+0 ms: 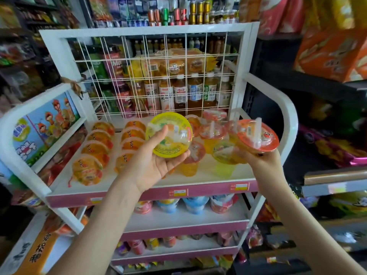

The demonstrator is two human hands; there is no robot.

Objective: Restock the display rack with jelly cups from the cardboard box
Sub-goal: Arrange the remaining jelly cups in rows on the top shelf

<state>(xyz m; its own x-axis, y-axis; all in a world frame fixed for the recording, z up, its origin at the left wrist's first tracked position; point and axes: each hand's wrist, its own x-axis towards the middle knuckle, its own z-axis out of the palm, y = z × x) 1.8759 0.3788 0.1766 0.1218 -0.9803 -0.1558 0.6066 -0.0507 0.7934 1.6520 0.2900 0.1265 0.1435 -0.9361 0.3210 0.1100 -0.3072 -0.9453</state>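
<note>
Across most of my view: white display rack with a wire grid back and drink bottles behind it. Top shelf carries two rows of orange jelly cups on its left and tall lidded cups on its right. Lower shelf cups sit beneath. Left hand is palm-up over mid-shelf, thumb and fingers curled round a yellow-lidded jelly cup, lid tilted toward me. Right hand, over the shelf's right end, grips an orange-lidded jelly cup from underneath. I see its fingers mostly hidden by the cup.
</note>
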